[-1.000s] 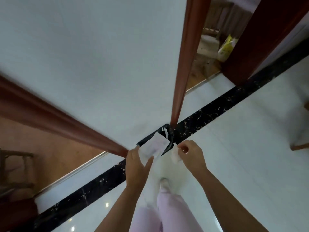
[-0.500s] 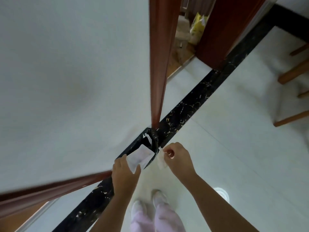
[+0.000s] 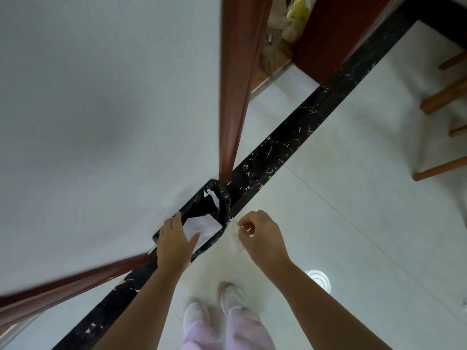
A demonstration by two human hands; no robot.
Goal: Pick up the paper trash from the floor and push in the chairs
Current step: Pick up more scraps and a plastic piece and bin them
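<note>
A bin lined with a black bag (image 3: 223,198) stands against the white wall, with white paper scraps inside. My left hand (image 3: 174,242) holds a flat white sheet of paper (image 3: 202,227) over the bin's near rim. To the right of the bin, my right hand (image 3: 261,236) pinches a small crumpled white tissue (image 3: 236,236) between thumb and fingers. Wooden chair legs (image 3: 444,97) show at the right edge.
A black marble strip (image 3: 290,137) crosses the pale tiled floor along the wall. A red-brown door frame (image 3: 237,84) rises behind the bin, with a doorway and a yellow bag (image 3: 295,16) beyond. My feet (image 3: 214,306) stand below. A round floor drain (image 3: 317,277) lies at my right.
The view has swung to the right, bringing the chair legs into sight. Both hands have come nearer to the bin, and the sheet now lies over its opening.
</note>
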